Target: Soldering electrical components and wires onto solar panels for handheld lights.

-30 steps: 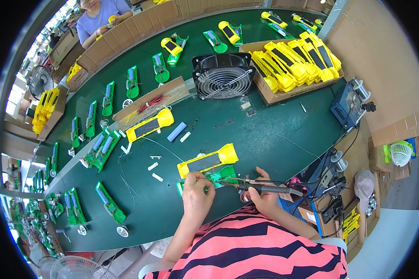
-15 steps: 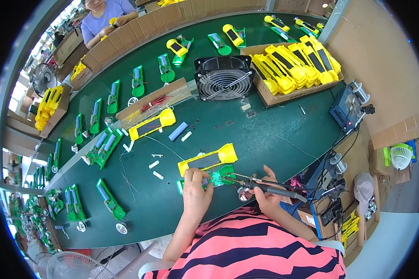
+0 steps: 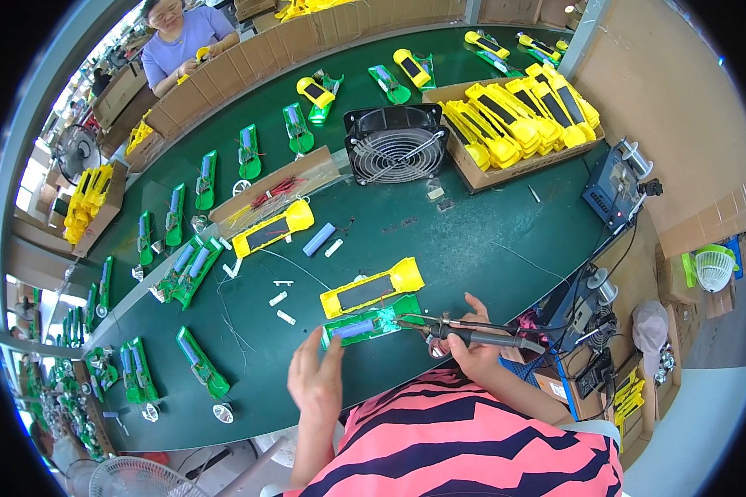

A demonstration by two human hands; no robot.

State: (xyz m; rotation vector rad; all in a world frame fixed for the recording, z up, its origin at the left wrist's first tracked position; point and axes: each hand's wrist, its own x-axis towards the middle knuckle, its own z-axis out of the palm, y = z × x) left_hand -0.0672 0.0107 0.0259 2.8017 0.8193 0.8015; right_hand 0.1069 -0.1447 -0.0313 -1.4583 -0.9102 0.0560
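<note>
My right hand [image 3: 474, 354] is closed around a soldering iron [image 3: 501, 339], its tip over the circuit board at the right part of a green flashlight housing [image 3: 405, 306]. A blue cylindrical battery [image 3: 354, 329] lies in that housing's left part. My left hand [image 3: 316, 388], a little blurred, is beside the housing's left end, thumb and fingers apart with nothing seen between them. Just beyond the housing lies a yellow casing half [image 3: 369, 289] with a dark panel. A round reflector [image 3: 438, 348] is partly hidden under the iron and my right hand.
Beyond lie another yellow casing [image 3: 275, 225], a loose battery [image 3: 319, 239] and small white pieces. A black fan [image 3: 396, 149] stands before a cardboard box [image 3: 482, 180] of yellow casings. Green housings [image 3: 200, 364] line the left. At right is a soldering station [image 3: 612, 189]. A co-worker [image 3: 184, 48] sits opposite.
My left hand has drawn back left and toward me from the green housing, uncovering the battery. My right hand still holds the soldering iron at the board. The view has shifted slightly.
</note>
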